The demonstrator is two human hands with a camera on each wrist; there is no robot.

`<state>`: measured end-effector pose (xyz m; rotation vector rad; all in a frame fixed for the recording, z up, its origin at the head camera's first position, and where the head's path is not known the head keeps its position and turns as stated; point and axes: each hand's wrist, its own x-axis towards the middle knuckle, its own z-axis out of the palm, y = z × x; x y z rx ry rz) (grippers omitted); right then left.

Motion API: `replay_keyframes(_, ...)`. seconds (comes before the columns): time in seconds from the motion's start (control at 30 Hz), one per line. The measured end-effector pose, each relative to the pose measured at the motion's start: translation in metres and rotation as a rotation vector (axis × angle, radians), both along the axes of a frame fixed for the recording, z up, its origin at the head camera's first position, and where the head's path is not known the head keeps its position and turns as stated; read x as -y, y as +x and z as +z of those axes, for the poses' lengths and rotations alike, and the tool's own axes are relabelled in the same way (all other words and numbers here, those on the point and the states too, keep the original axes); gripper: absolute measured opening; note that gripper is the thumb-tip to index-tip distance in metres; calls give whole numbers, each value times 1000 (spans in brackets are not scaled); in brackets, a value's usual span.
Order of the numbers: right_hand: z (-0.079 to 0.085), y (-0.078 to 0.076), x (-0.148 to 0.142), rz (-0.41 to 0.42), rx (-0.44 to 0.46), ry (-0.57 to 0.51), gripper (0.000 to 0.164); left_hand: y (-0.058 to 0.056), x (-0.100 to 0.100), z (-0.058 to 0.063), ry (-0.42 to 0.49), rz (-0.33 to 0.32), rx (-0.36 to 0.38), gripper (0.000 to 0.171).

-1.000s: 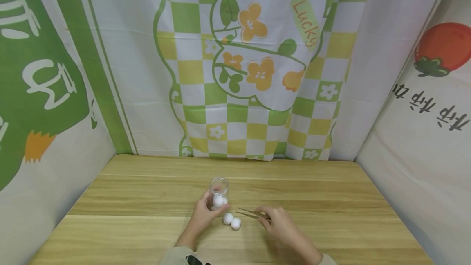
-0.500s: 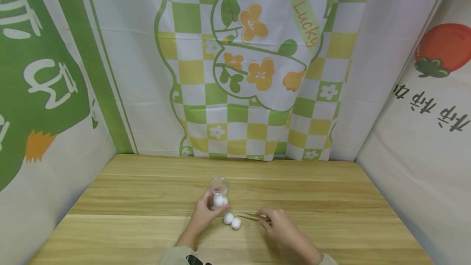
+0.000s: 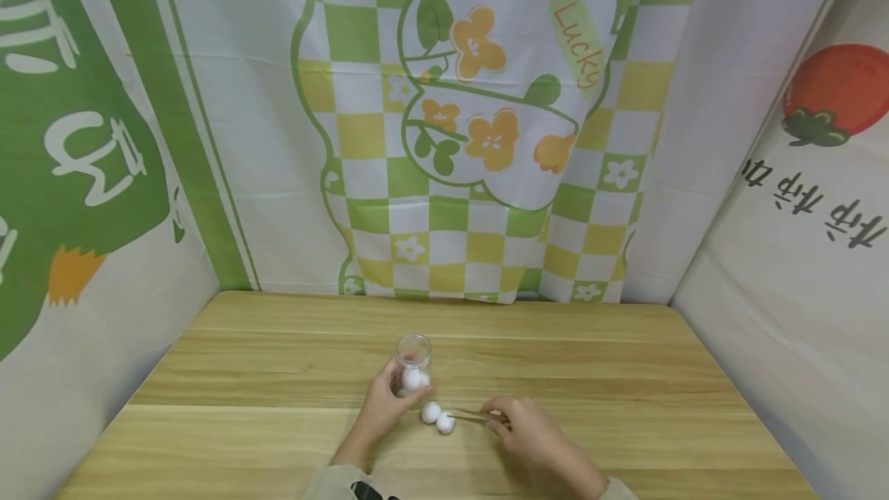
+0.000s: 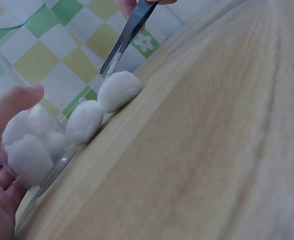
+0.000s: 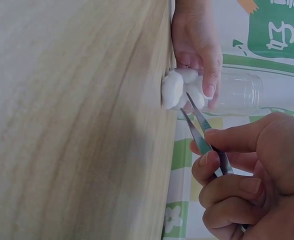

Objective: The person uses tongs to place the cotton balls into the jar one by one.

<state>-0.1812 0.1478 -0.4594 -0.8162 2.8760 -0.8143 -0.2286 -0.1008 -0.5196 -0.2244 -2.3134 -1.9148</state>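
My left hand (image 3: 382,406) grips a clear jar (image 3: 414,352) round its side; it stands upright on the table with its mouth uncovered. Several white cotton balls (image 4: 30,159) fill its lower part. Two more cotton balls lie side by side on the wood just right of the jar, a nearer one (image 3: 446,423) and a farther one (image 3: 430,411). Metal tweezers (image 5: 201,134) are pinched between thumb and fingers of my right hand (image 3: 531,430). Their tips stand slightly apart, right at the nearer cotton ball and a little above it in the left wrist view.
The wooden table (image 3: 597,361) reaches back to a checked green and yellow curtain (image 3: 451,253). Printed cloth walls stand at its left (image 3: 83,199) and right (image 3: 799,253) sides.
The tweezers have swung down and toward me, their tips moving from beside the balls to the nearer one. My left hand, the jar and both loose balls have stayed in place.
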Motion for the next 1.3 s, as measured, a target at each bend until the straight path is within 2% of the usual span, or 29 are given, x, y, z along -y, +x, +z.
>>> replay_keyframes(0.63,0,-1,4,-7,-2,51,18,0,0,-1,-22,2,3,55)
replay_keyframes(0.9,-4,-3,6,-5,-44,84,17,0,1,-1,-5,-5,2,53)
replay_keyframes(1.3,-2,-1,8,29,2,65,12,0,0,0,-19,1,-1,54)
